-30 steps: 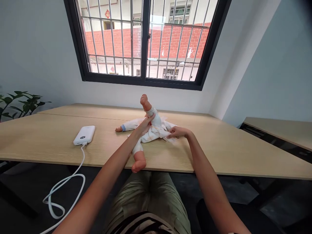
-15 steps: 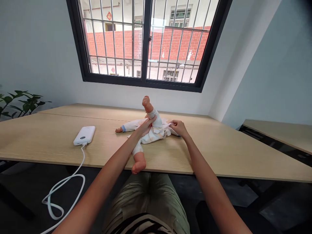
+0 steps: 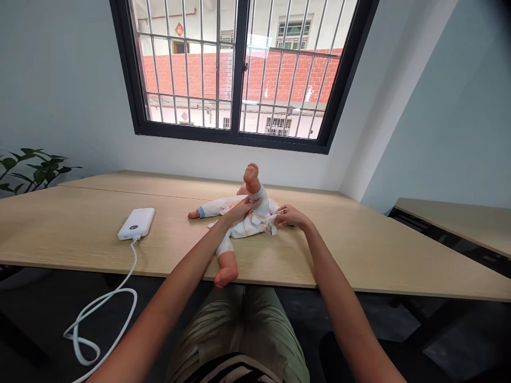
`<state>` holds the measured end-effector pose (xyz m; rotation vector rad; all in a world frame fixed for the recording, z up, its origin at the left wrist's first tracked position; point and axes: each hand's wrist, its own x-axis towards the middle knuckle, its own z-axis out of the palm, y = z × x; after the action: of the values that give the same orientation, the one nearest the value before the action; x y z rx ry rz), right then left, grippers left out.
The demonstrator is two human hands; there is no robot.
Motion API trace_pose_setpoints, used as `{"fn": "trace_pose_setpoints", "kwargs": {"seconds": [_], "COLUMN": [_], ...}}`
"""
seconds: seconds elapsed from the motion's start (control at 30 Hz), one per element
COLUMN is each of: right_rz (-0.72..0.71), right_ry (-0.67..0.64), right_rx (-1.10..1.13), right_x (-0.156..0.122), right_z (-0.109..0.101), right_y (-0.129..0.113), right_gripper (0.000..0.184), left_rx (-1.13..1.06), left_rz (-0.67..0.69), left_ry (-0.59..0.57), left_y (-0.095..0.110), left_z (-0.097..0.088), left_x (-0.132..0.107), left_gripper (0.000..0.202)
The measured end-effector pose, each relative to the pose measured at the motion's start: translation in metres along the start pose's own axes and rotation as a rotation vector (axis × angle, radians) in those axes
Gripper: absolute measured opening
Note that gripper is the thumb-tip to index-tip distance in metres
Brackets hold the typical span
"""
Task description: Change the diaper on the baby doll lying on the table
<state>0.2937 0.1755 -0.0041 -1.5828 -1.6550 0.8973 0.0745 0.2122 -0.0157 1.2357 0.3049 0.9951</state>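
Note:
A baby doll in white clothing lies on its back on the table, one leg raised and the other pointing toward the table's front edge. A white diaper with faint markings is around its hips. My left hand is closed around the thigh of the raised leg. At the doll's right side, my right hand pinches the edge of the diaper near its side tab. The doll's head is hidden behind its body and my hands; one arm with a blue cuff stretches to the left.
On the left of the wooden table lies a white power bank, its white cable hanging off the front edge. A leafy plant stands at far left. A barred window is ahead; a second desk is at right.
The raised leg has swung to the right and become more upright. My right hand has shifted slightly left and down with the diaper edge. The view has tilted a little.

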Motion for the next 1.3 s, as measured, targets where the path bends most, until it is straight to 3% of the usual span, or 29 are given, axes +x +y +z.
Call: {"fn": "trace_pose_setpoints", "kwargs": {"seconds": [0.17,0.3,0.4,0.5,0.67,0.83,0.97,1.07,1.3], "right_rz": [0.150,0.107,0.062,0.084,0.102,-0.082,-0.202,-0.274,-0.255], "right_ry": [-0.195,-0.373,-0.412,-0.347,-0.180,-0.115,0.042,0.133,0.003], "right_rx": [0.039,0.054,0.126,0.259,0.678,0.845,0.884,0.923,0.922], "right_x": [-0.013,-0.007,0.000,0.006,0.010,0.018,0.023,0.025,0.022], "right_z": [-0.018,-0.010,-0.005,-0.006,-0.015,-0.011,-0.002,0.004,0.009], "right_y": [-0.003,0.002,0.005,0.005,0.010,0.019,0.017,0.014,0.011], "right_gripper": [0.045,0.040,0.033,0.026,0.017,0.030,0.043,0.049,0.049], "left_rx": [-0.005,0.001,0.031,0.100,0.272,0.815,1.084,1.217,1.333], "left_rz": [0.018,0.037,0.040,0.047,0.066,0.173,0.211,0.255,0.221], "left_ry": [-0.022,-0.060,-0.079,-0.082,-0.113,-0.358,-0.443,-0.491,-0.503], "left_y": [-0.002,-0.005,-0.006,-0.006,0.000,0.005,0.004,0.003,-0.001], "left_z": [-0.003,-0.007,-0.009,-0.009,-0.002,0.008,0.016,0.019,0.022], "left_x": [0.001,0.003,0.005,0.004,-0.002,-0.006,-0.008,-0.012,-0.010], "left_gripper": [0.039,0.043,0.044,0.042,0.035,0.033,0.043,0.039,0.037]}}
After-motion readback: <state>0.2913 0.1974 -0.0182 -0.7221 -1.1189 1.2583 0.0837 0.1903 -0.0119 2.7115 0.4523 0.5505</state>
